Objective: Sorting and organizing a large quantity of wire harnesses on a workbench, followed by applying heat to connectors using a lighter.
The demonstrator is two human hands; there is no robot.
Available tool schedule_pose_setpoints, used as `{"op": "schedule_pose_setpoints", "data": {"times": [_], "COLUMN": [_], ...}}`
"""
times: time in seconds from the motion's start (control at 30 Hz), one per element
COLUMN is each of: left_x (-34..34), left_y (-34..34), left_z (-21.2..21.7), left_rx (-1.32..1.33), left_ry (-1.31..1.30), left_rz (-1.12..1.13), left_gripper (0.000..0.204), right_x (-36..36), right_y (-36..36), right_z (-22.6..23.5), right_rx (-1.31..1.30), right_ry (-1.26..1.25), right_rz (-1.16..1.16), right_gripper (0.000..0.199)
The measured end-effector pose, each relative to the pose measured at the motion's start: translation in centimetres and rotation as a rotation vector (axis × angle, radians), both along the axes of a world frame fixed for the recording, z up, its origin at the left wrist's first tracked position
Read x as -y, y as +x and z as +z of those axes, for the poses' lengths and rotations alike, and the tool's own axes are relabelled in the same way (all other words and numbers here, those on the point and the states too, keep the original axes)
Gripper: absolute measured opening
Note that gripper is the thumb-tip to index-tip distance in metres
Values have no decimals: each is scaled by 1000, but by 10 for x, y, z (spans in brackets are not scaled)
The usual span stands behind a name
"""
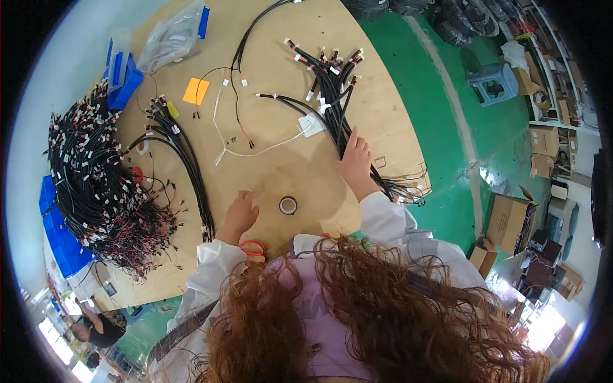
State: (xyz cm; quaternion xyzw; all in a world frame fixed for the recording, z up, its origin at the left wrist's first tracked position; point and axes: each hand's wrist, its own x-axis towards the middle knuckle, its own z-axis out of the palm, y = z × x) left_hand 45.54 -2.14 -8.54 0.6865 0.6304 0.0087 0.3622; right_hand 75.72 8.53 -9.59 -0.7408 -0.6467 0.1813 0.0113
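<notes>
Black cable bundle under half-curled right hand, grip unclear, perhaps for steadying near right edge of worktop, with left hand loosely spread.

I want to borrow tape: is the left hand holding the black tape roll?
No, the black tape roll lies on the tabletop, apart from the left hand.

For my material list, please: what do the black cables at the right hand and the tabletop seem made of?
Black cables: probably plastic sheathing, dull black; they look smooth and curve evenly, but the inside is hidden. Tabletop: perhaps wooden board, matte; pale tan, few reflections; laminate is possible.
</notes>
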Motion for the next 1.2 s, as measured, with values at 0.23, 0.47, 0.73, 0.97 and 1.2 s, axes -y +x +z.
{"op": "schedule_pose_setpoints", "data": {"times": [0.23,0.47,0.73,0.97,1.2], "left_x": [4,38,112,116,121], "left_y": [2,-12,-68,-61,-59], "left_z": [0,17,4,-21,-27], "left_rx": [13,16,-425,-526,-379], "left_ry": [32,110,181,20,219], "left_rz": [-23,82,783,606,508], "left_gripper": [31,31,62,28,34], "right_x": [-4,-15,-33,-24,55], "right_y": [4,31,77,111,85], "right_z": [-18,-27,77,195,331], "right_rx": [113,-222,-518,-534,-477], "right_ry": [-154,-125,72,210,476], "right_rz": [44,-35,-45,-73,47], "right_gripper": [73,34,25,25,42]}}
